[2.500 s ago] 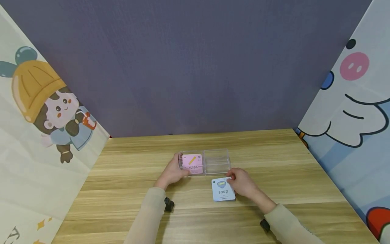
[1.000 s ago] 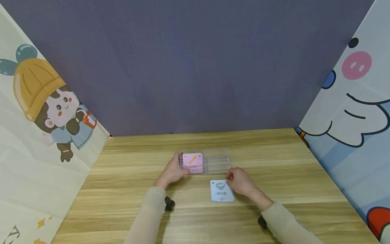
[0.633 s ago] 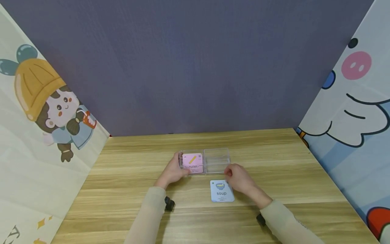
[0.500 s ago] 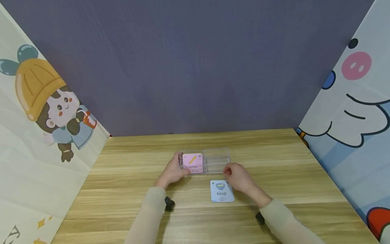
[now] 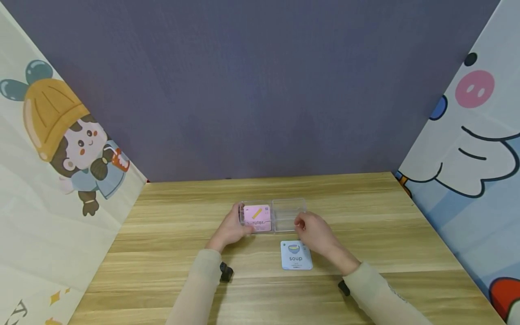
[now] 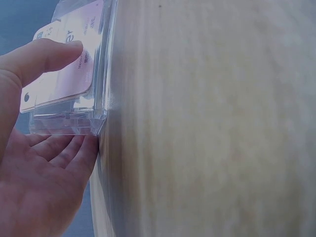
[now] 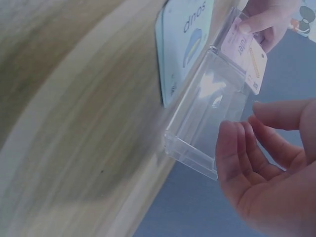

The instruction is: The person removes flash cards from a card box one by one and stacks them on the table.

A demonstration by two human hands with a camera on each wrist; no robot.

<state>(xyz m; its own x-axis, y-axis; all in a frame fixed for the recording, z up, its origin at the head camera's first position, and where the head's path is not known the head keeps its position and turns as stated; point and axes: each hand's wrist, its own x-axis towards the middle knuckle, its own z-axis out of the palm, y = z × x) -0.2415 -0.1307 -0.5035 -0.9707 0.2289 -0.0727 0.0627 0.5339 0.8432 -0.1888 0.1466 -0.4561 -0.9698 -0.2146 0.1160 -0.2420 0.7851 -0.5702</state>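
Note:
My left hand (image 5: 230,228) grips the left half of a hinged clear plastic box (image 6: 66,123), thumb over a pink "ruler" card (image 5: 257,214) and fingers against the outer wall. The pink card leans in this half, partly above its rim. To the right, the other transparent half, the lid (image 5: 286,210), lies spread flat and holds no cards. Over the lid's right edge hovers my right hand (image 5: 318,232), its fingers loosely curled round nothing. A pale blue "soup" card (image 5: 295,259) tops a small stack on the table, just below the lid.
The wood-grain table (image 5: 170,280) ends at a dark grey-blue panel (image 5: 260,90). Cartoon-printed sheets (image 5: 36,198) flank both sides. A small black wrist device (image 5: 225,272) sits at the left cuff, another at the right.
My right hand has let go of the soup card stack and moved up and left over the lid. The stack has come to lie flat on the table. The left hand has stayed put.

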